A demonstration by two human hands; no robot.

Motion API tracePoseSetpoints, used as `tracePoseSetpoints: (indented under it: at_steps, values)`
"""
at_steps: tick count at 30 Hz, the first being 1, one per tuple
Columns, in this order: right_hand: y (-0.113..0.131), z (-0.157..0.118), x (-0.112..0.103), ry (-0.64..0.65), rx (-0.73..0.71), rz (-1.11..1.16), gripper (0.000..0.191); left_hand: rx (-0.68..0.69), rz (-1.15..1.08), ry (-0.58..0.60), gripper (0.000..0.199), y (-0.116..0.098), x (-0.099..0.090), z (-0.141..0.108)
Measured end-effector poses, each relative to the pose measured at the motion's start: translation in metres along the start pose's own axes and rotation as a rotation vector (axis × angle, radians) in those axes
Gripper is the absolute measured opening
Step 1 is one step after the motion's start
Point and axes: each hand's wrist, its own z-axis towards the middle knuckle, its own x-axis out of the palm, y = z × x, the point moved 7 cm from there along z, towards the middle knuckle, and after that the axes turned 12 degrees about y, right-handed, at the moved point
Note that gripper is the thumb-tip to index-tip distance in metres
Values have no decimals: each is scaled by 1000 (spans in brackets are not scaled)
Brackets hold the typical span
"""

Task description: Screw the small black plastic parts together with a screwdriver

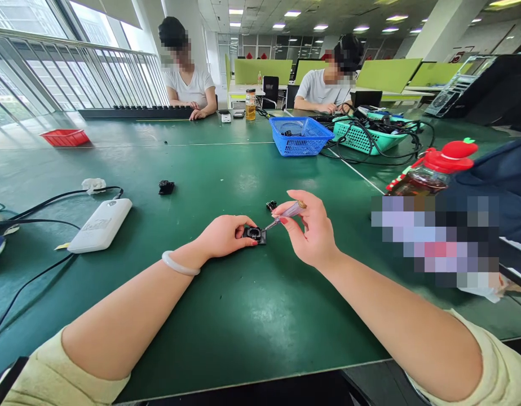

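Small black part pinched in left hand, mid-worktop, well in from the near edge. Screwdriver gripped by fingertips of right hand, tip at part's right side. Black piece just beyond screwdriver.

And nothing readable here! There's faint writing across the white power bank, but it's too blurred to make out. Over on the black office chair, small pale marks on the backrest, and those are far too tiny to read.
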Motion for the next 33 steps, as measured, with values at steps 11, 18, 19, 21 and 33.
tracePoseSetpoints:
  at_steps: [11, 18, 19, 21, 33]
  values:
    - [-13, 1, 5, 63, 107, -36, 28, 54, 13, -3, 36, -3, 0, 0]
    - [-1, 1, -1, -9, 65, -131, 26, 43, 20, -2, 38, -2, 0, 0]
    - [3, 0, -3, -38, 35, -140, 26, 37, 21, 1, 38, -2, 0, 0]
    - [10, -1, -3, -53, -21, -151, 27, 34, 25, 5, 39, -2, 1, 0]
    - [7, 1, 19, 171, -65, -142, 35, 31, 20, -7, 36, -4, -1, 0]
